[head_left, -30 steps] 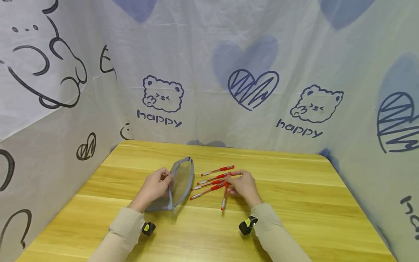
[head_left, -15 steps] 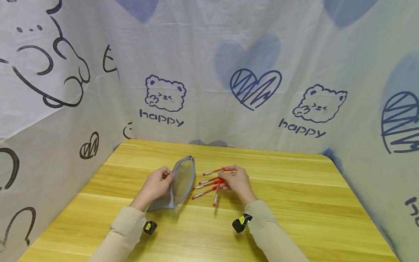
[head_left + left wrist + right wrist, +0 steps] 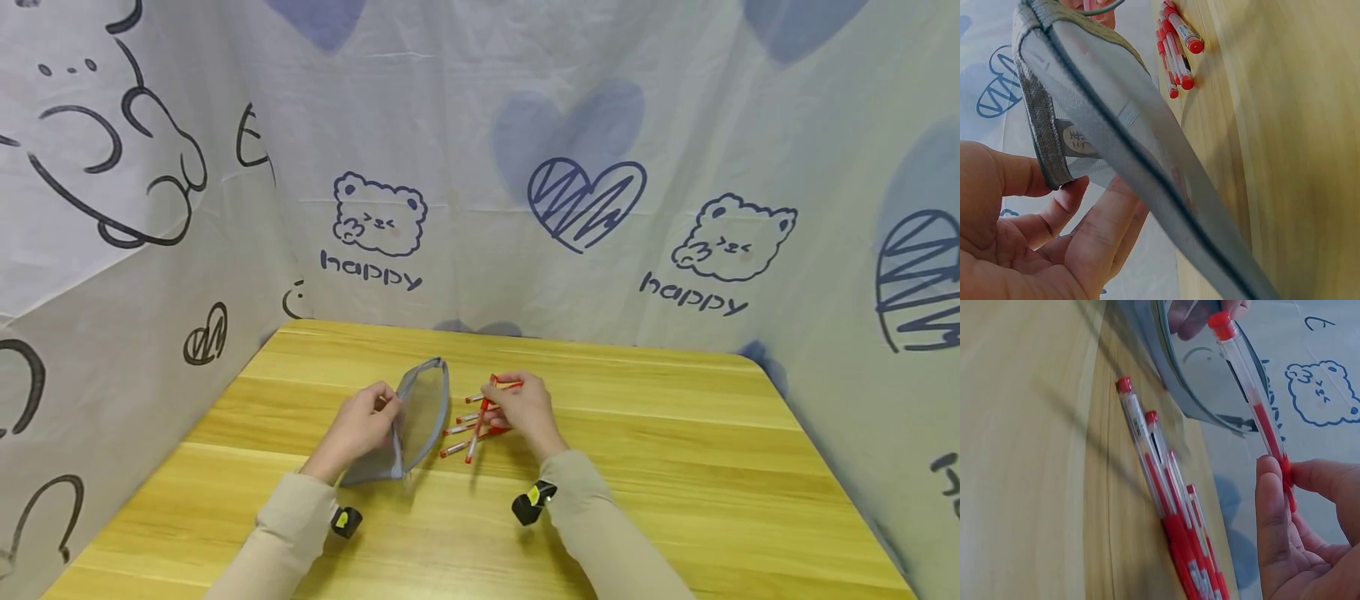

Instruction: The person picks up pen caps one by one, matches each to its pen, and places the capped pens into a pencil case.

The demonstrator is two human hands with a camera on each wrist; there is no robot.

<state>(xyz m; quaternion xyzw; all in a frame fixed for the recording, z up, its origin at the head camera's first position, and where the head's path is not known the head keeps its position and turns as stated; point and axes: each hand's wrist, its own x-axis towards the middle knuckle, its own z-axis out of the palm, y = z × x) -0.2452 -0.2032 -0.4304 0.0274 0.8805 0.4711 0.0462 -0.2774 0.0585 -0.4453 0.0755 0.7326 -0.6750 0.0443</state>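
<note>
My left hand (image 3: 360,427) pinches the edge of a grey mesh zip pouch (image 3: 424,410), keeping it raised with its mouth spread toward the right. In the left wrist view, a small tag (image 3: 1079,139) shows on the pouch's inside. Between thumb and fingers, my right hand (image 3: 527,410) pinches a red gel pen (image 3: 1249,381) by its red cap end. The held pen's other end tilts toward the pouch, apart from it in the head view. Several more red gel pens (image 3: 1150,465) lie side by side on the table below, partly hidden by the right hand.
A wood-grain table (image 3: 675,467) carries everything. Printed white cloth (image 3: 480,117) stands behind it and along both sides. Black wrist cameras (image 3: 347,522) sit at both cuffs.
My right hand has lifted the pen and moved left over the lying pens, bringing it nearer the pouch. The left hand and pouch have stayed almost still.
</note>
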